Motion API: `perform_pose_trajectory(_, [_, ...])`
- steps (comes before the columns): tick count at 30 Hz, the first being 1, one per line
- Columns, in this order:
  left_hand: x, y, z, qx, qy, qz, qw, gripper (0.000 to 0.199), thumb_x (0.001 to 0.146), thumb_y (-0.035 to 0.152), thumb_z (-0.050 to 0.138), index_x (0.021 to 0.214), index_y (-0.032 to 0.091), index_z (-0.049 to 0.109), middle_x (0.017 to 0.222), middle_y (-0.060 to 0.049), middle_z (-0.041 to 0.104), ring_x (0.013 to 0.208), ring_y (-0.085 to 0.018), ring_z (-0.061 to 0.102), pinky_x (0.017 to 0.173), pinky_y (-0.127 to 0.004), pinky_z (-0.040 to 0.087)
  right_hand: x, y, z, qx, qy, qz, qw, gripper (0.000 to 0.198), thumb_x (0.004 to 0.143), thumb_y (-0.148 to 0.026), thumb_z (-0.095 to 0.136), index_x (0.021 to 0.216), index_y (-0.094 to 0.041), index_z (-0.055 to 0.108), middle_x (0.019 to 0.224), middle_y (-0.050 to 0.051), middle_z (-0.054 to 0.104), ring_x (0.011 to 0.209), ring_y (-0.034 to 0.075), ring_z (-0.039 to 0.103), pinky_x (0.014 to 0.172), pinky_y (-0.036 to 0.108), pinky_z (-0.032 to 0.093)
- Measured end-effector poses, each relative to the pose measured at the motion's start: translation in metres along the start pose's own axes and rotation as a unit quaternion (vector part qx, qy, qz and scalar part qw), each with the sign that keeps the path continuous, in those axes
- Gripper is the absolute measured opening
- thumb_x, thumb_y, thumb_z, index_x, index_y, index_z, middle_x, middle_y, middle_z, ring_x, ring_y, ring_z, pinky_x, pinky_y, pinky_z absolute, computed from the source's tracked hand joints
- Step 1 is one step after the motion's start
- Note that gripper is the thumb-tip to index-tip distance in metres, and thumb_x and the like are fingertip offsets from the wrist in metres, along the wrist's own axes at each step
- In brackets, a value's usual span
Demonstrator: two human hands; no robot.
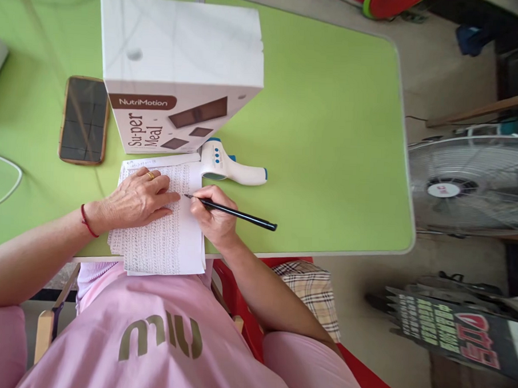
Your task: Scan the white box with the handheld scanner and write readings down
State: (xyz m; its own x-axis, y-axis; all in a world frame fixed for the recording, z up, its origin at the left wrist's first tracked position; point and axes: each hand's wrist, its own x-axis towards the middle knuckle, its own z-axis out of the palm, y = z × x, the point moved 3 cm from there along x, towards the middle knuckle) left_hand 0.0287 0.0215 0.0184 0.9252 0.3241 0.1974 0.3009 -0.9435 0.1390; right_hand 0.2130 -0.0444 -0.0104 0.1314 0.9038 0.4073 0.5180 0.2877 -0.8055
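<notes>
Several sheets of paper [164,250], covered in dense handwriting, lie at the table's front edge and hang slightly over it. Flat on the upper left of the sheets rests my left hand [141,200], fingers stretched out, with a ring and a red bracelet. My right hand [215,212] is closed around a black pen [245,216], whose tip points at the paper close to my left fingertips. Just beyond the sheets lies a white and blue infrared thermometer [238,169]. Behind the papers stands a white NutriMotion box [183,48].
A phone [84,120] in a brown case lies left of the box on the green table [325,134]. A white cable [11,174] curves at the far left. Beyond the table's right edge stands a fan [460,188]. A red chair [253,325] with checked cloth is below the edge.
</notes>
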Motion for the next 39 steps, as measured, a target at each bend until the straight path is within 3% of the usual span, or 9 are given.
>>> perform_pose_trajectory(26, [0.0016,-0.0001,-0.0021,0.0,0.0,0.007,1.0,0.025,0.104,0.033,0.053,0.115,0.02,0.071,0.091,-0.008,0.06,0.075,-0.022,0.052,0.073,-0.037,0.042,-0.0002,0.001,-0.0007,-0.008,-0.007,-0.01,1.0,0.013,0.085,-0.019,0.058,0.076,-0.026,0.053,0.065,-0.004,0.057,0.061,0.014,0.054,0.06,0.03,0.046])
perform_pose_trajectory(31, [0.0006,-0.0007,-0.0018,0.001,-0.007,0.006,1.0,0.026,0.104,0.034,0.052,0.115,0.02,0.07,0.092,-0.008,0.06,0.078,-0.022,0.053,0.073,-0.037,0.042,-0.0001,0.0024,-0.0011,0.005,-0.007,0.018,1.0,0.011,0.086,-0.021,0.058,0.077,-0.026,0.053,0.066,-0.004,0.056,0.059,0.014,0.053,0.06,0.03,0.047])
perform_pose_trajectory(39, [0.0012,-0.001,-0.0024,0.005,0.007,0.008,1.0,0.024,0.104,0.032,0.053,0.114,0.02,0.071,0.091,-0.008,0.06,0.076,-0.022,0.052,0.072,-0.037,0.042,0.0004,-0.0001,-0.0009,-0.043,0.001,-0.033,0.999,0.013,0.085,-0.018,0.056,0.076,-0.026,0.051,0.065,-0.003,0.057,0.06,0.014,0.055,0.059,0.03,0.048])
